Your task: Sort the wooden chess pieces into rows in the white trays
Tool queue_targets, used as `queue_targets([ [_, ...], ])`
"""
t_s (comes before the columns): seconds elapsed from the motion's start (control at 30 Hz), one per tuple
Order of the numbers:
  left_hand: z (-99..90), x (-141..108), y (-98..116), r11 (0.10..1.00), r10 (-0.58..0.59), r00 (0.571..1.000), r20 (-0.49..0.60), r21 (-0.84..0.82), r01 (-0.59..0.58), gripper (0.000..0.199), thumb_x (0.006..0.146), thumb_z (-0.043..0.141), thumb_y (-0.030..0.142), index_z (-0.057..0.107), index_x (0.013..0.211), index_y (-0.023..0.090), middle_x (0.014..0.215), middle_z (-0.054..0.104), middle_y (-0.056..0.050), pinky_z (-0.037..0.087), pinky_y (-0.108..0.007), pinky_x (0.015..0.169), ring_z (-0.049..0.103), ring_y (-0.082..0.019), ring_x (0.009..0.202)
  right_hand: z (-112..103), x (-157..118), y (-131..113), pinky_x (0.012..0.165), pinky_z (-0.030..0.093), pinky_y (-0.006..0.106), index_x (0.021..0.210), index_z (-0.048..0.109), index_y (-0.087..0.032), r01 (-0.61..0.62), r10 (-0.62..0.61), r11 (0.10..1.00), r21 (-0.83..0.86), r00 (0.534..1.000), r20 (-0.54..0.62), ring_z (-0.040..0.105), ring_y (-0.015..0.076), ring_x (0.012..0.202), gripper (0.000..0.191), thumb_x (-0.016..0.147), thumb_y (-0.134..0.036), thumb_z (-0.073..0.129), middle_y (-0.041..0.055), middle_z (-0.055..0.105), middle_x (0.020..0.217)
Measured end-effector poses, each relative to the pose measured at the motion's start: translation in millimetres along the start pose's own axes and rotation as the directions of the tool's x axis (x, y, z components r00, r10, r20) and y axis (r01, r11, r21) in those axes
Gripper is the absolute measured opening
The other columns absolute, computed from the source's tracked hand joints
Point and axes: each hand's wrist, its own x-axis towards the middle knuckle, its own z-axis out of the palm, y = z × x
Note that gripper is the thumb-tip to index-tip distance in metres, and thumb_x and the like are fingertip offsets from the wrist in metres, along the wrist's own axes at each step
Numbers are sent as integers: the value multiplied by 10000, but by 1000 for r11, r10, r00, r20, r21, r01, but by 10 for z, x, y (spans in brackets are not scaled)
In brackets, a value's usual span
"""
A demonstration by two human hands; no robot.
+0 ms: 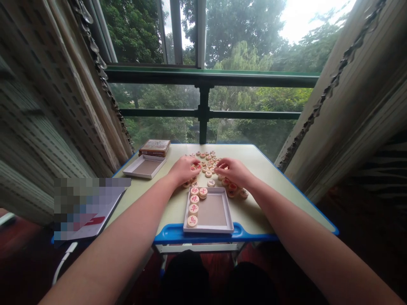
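Left hand (185, 167), reaching forward, fingers loosely curled among round game pieces (208, 174), some hidden beneath, hold cannot be told, white box tray (216, 211), red-marked pieces (193, 209) inside, right hand (234, 170), fingers half bent, any grasp indiscernible.

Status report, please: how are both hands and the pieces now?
Left hand, right hand at scattered pieces; grip unclear. Near tray partly filled. No obstruction visible.

saw a pale, blue-edged table (267, 166) carrying scattered round pieces (208, 174), a near tray (214, 212), a far tray (146, 166) and a flat box (154, 147).
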Motion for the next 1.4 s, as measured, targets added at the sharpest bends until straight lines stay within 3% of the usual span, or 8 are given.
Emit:
queue_targets([
  [0.17, 1, 12, 7, 999, -9, 1000, 26, 33, 8, 297, 767, 525, 398, 670, 896, 172, 908, 683, -60, 454, -340, 832, 568, -225, 916, 55, -3, -8, 703, 431, 248, 813, 689, -201, 143, -135, 987, -69, 985, 106, 592, 146, 757, 156, 731, -324, 639, 18, 681, 823],
  [0.23, -14, 9, 19, 999, -11, 999, 35, 42, 10, 301, 782, 502, 412, 665, 861, 171, 893, 682, -60, 454, -342, 822, 567, -223, 898, 45, 7, -3, 754, 426, 265, 809, 705, -202, 189, -177, 972, -139, 980, 94, 589, 168, 824, 165, 751, -331, 621, 38, 678, 858],
  [0.33, -41, -4, 38, 998, -11, 999, 31, 60, 9, 306, 787, 493, 417, 657, 841, 164, 899, 678, -69, 451, -347, 822, 561, -227, 901, -40, 33, 31, 705, 429, 255, 874, 708, -195, 122, -113, 970, -211, 992, 57, 591, 173, 824, 210, 789, -311, 556, 64, 669, 930],
  [0.53, -46, -17, 48, 997, 22, 999, 29, 74, -24, 268, 765, 528, 382, 667, 858, 173, 895, 673, -62, 452, -335, 816, 557, -214, 872, -168, 35, 71, 532, 388, 242, 740, 711, -209, 6, 59, 946, -325, 980, 190, 591, 166, 651, 156, 705, -314, 602, 36, 692, 766],
  [0.83, -44, -26, 37, 999, 42, 999, 26, 32, -43, 180, 719, 588, 305, 669, 823, 183, 879, 668, -48, 454, -344, 822, 565, -217, 874, -92, -17, 0, 460, 366, 219, 759, 662, -185, -62, 104, 981, -185, 969, 225, 541, 114, 500, 237, 716, -412, 608, 18, 655, 629],
  [1.03, -21, -31, 22, 999, 33, 996, 81, -13, -32, 226, 716, 595, 363, 693, 836, 198, 892, 684, -42, 465, -334, 801, 581, -215, 872, -80, 3, 14, 517, 400, 207, 757, 634, -176, -38, 50, 995, -88, 990, 132, 571, 121, 629, 182, 703, -349, 640, 28, 667, 791],
  [1.2, -21, -29, 32, 999, 39, 997, 70, -15, -38, 244, 724, 586, 376, 698, 842, 194, 895, 691, -44, 460, -321, 800, 582, -208, 870, -60, 19, 21, 592, 444, 215, 882, 640, -166, -49, 43, 996, 79, 996, 84, 590, 127, 690, 166, 758, -260, 585, 44, 685, 844],
  [1.4, -14, -29, 18, 998, 68, 993, 95, -18, -67, 238, 721, 590, 362, 707, 833, 188, 878, 694, -44, 461, -301, 788, 589, -197, 849, -4, 23, 20, 610, 444, 196, 867, 697, -184, 2, -10, 999, 51, 989, 147, 591, 116, 696, 262, 743, -83, 490, 10, 695, 800],
])
